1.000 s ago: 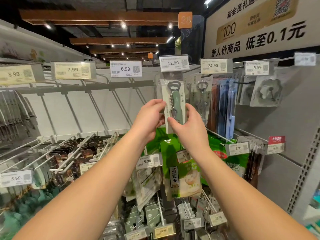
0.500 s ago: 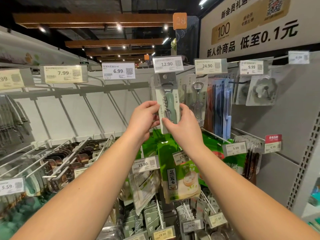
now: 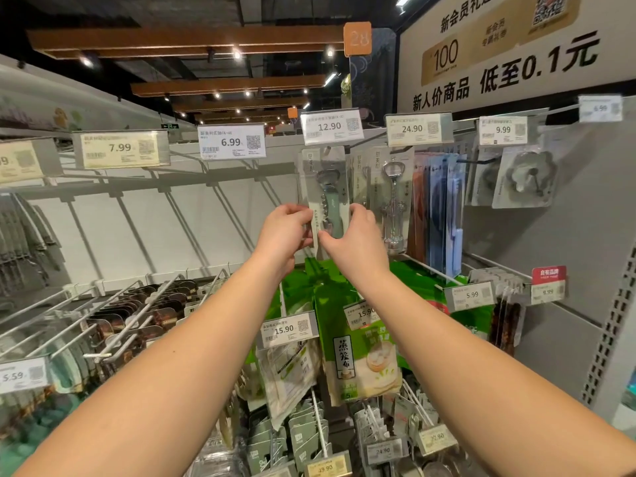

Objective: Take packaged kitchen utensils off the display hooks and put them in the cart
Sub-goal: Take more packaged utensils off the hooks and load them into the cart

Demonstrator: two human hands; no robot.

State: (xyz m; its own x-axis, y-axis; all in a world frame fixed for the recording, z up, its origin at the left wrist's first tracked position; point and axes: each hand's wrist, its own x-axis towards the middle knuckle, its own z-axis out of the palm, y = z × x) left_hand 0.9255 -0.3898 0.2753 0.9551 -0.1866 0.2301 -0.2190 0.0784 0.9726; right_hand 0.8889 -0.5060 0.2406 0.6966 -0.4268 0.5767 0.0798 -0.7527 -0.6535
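Nearest to you, low on the rack, small tags read 24.90 (image 3: 382,451) and 39.90 (image 3: 326,468), and just above them hangs a green pouch (image 3: 358,356) with 蒸笼布 printed down a white strip, beside a 15.90 tag (image 3: 288,329). Up at the end of your arms, your left hand (image 3: 284,234) pinches the left edge of the bottle opener pack (image 3: 327,197) and your right hand (image 3: 354,239) grips its lower right edge, fingers curled onto the card on both sides. The pack hangs upright, long axis vertical, opener head up and the pale green handle pointing down into your fingers; its top sits right under the 12.90 tag (image 3: 331,127), though you can't tell whether it's on the hook. Just right of it, a corkscrew pack (image 3: 394,197) hangs under 24.90 (image 3: 418,129), then 9.99 (image 3: 503,129). Left along the top rail you've got 6.99 (image 3: 231,142) and 7.99 (image 3: 120,148). Farthest back, the wall banner (image 3: 499,63) reads 新人价商品 低至0.1元, with an orange 28 sign (image 3: 358,38) hanging from the ceiling.
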